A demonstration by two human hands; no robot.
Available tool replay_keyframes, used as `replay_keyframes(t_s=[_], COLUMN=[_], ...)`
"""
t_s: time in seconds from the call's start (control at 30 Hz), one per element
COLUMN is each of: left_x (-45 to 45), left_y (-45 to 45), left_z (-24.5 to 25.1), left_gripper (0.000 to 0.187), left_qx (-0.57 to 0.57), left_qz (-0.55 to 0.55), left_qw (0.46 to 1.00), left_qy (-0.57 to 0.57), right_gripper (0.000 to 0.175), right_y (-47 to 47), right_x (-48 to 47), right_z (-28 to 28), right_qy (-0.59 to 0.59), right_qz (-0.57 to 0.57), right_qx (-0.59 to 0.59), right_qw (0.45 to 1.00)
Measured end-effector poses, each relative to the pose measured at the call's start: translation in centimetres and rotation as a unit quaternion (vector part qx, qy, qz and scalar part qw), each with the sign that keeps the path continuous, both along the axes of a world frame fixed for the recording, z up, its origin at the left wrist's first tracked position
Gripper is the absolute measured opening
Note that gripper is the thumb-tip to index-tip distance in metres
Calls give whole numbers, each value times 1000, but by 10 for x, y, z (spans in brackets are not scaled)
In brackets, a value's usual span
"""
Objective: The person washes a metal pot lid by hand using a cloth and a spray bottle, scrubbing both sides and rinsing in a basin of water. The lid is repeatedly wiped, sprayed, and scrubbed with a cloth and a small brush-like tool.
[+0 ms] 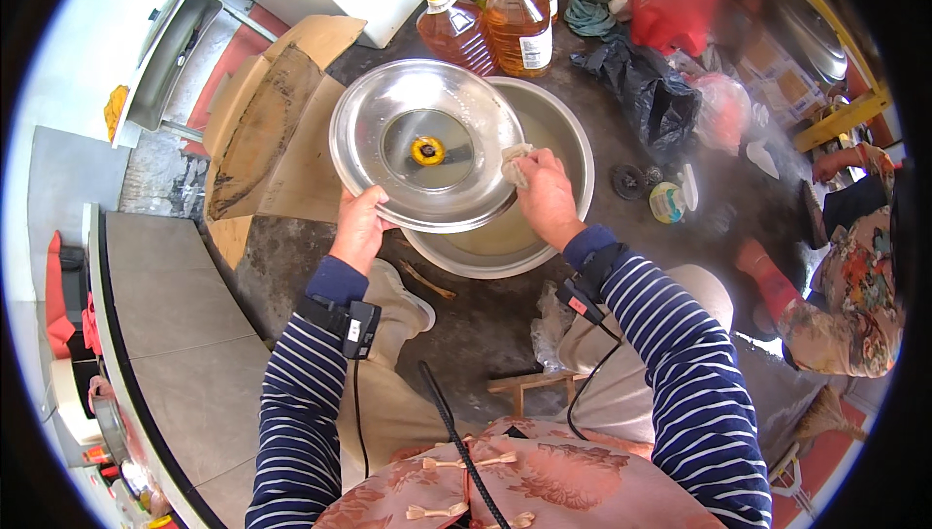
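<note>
A round stainless steel pot lid with a glass window and a yellow-and-black knob is held tilted above a large metal basin. My left hand grips the lid's near-left rim, thumb on top. In my right hand is a crumpled, pale beige cloth, pressed against the lid's right edge. Cloudy liquid lies in the basin, which stands on the dark floor between my feet. The lid hides the basin's left part.
Several large plastic oil bottles stand behind the basin. An opened cardboard box is at left, beside a grey tiled counter. A black plastic bag and a pump bottle lie right. Another person is at far right.
</note>
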State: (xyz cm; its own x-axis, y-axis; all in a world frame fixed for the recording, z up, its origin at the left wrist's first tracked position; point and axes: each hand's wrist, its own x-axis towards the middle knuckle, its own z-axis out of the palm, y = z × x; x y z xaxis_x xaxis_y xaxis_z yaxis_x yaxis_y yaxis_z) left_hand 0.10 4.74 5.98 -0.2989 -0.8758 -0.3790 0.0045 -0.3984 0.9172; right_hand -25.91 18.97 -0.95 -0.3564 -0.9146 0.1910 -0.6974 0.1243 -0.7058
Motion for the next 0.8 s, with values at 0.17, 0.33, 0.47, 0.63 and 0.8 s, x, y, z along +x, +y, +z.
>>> replay_keyframes(t_s=[0.17,0.33,0.47,0.63,0.8], left_x=[-17,-19,-14,-10,-15], left_y=[4,7,12,12,25], left_z=[-8,-15,-11,3,10], left_gripper=[63,64,64,62,58], left_qx=[-36,-13,-24,-28,-32], left_qz=[14,17,-11,-23,-63], left_qw=[999,999,999,999,997], left_qy=[-25,-32,-31,-23,-2], right_gripper=[37,39,37,33,28], right_y=[6,9,6,-5,-29], right_x=[58,84,55,5,-12], right_z=[29,49,34,-2,-22], right_qy=[-43,-155,-29,134,34], right_qz=[108,158,193,90,-37], right_qx=[-27,-91,12,96,87], right_qw=[993,971,981,982,995])
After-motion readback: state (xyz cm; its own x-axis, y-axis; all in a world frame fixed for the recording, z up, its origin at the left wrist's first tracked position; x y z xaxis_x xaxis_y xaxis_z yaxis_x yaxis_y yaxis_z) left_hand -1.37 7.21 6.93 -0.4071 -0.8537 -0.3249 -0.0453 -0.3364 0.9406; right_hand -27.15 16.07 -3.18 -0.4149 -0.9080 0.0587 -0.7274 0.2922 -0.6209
